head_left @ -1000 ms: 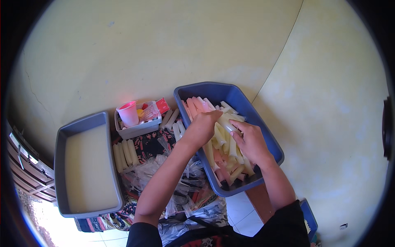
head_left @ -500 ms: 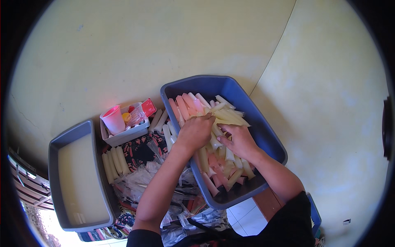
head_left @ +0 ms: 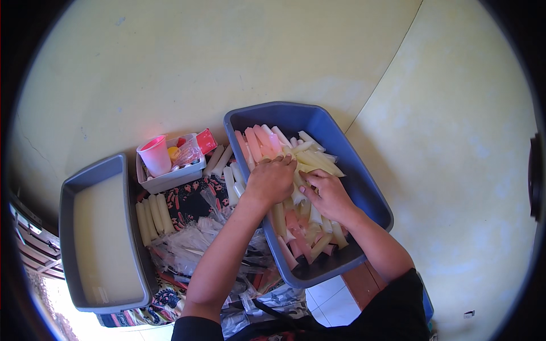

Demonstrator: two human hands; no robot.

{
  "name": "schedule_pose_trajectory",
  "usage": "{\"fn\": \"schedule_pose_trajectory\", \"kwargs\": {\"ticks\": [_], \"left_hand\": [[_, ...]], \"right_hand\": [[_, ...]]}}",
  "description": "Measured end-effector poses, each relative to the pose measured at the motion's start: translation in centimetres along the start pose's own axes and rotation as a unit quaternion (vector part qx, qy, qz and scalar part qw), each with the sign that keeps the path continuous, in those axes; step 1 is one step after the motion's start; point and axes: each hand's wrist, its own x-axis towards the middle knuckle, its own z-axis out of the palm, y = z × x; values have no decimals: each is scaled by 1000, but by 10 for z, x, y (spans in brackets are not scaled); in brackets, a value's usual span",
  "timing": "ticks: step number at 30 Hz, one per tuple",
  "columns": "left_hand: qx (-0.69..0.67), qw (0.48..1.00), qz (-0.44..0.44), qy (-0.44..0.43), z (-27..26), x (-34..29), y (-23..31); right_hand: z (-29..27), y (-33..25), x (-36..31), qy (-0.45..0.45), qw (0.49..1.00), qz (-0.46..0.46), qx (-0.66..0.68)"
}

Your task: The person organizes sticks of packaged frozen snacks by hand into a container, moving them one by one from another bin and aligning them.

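Both my hands are inside a large blue-grey tub (head_left: 378,213) that holds filled, sealed plastic tubes, some pink and some pale yellow. My left hand (head_left: 272,181) reaches over the middle of the pile, its fingers closed around a tube and their tips partly hidden. To its right, my right hand (head_left: 329,193) curls its thumb and fingers on a pale yellow tube (head_left: 299,194). Pink tubes (head_left: 253,143) lie at the tub's far left, beyond my left hand. More pale yellow tubes (head_left: 319,162) lie just beyond my right hand.
A grey tray (head_left: 67,227) of pale liquid stands at the left. Between it and the tub are loose clear plastic bags (head_left: 190,244), several filled tubes (head_left: 154,215) on patterned cloth, and a white box (head_left: 176,181) with a pink cup (head_left: 154,156). Walls rise behind and at the right.
The whole view has shifted slightly. My hands stay at nearly the same place in the pile, with only small finger movements; the tubes look much the same.
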Motion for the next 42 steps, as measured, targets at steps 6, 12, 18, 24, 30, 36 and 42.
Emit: {"fn": "schedule_pose_trajectory", "kwargs": {"ticks": [6, 12, 18, 24, 30, 36, 42], "left_hand": [[-3, 999, -22, -23, -10, -2, 10], [-61, 980, 26, 189, -5, -2, 7], [-87, 931, -20, 355, -50, -79, 19], [-192, 898, -108, 381, -78, -184, 17], [-281, 877, -179, 346, -84, -216, 4], [-276, 893, -168, 313, -30, -178, -66], [-276, 912, -142, 267, -4, -121, -109]], "right_hand": [[-1, -2, -6, 1, 1000, -1, -3], [-13, -20, -12, 117, 990, -37, -68], [-33, -126, -48, 137, 988, -39, 62], [33, -216, -90, 111, 970, -80, 200], [97, -222, -73, 124, 974, -64, 180], [143, -196, -20, 166, 982, -20, 87], [175, -154, 24, 146, 989, 35, -11]]}}
